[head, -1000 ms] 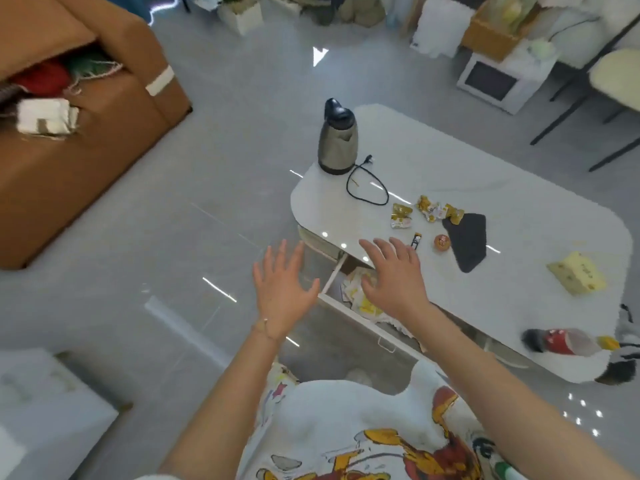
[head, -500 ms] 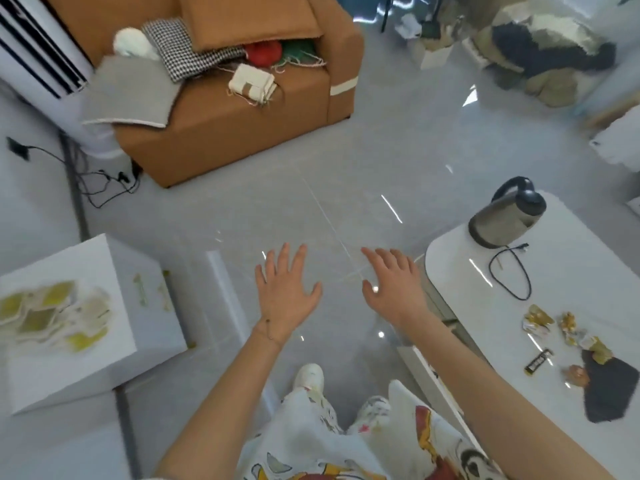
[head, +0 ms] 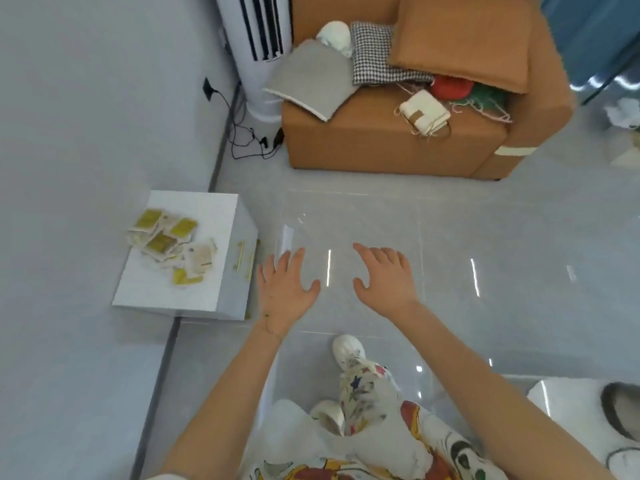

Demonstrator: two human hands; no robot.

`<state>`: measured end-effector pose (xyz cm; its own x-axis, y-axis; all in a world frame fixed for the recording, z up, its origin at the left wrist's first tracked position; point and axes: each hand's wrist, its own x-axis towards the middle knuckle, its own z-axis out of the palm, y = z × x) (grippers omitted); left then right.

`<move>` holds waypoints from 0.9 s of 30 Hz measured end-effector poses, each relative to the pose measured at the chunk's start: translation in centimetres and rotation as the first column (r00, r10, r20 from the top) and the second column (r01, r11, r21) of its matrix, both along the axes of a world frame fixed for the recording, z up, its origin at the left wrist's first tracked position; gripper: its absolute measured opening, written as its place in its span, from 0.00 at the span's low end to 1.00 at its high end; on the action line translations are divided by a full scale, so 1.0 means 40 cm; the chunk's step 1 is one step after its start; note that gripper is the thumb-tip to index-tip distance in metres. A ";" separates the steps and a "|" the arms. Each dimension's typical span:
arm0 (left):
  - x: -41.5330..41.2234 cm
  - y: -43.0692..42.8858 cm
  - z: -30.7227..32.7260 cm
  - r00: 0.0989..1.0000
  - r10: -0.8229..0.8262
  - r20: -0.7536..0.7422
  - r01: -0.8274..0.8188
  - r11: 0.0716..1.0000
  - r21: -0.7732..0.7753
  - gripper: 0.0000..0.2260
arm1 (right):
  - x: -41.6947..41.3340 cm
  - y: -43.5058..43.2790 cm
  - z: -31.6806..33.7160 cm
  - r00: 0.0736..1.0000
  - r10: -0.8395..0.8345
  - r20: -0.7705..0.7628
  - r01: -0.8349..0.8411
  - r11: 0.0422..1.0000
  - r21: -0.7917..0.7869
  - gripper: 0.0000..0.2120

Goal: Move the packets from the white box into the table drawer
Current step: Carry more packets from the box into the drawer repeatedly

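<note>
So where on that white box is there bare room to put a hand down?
Bare strip along the white box near edge, below the packets, and its far corner toward the sofa. Crowded: middle and left side.

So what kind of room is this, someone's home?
Probably a home living room: a brown fabric sofa piled with cushions, a tall white floor-standing air conditioner, and glossy grey floor tiles.
</note>
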<state>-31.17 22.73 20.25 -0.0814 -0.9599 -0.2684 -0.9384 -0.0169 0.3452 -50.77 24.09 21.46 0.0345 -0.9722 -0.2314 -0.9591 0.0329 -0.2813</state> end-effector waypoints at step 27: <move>0.698 -0.157 -0.165 0.524 0.850 0.056 -0.834 0.499 0.237 0.37 | 0.841 -0.693 -0.166 0.664 0.747 -0.035 -0.726 0.656 0.208 0.33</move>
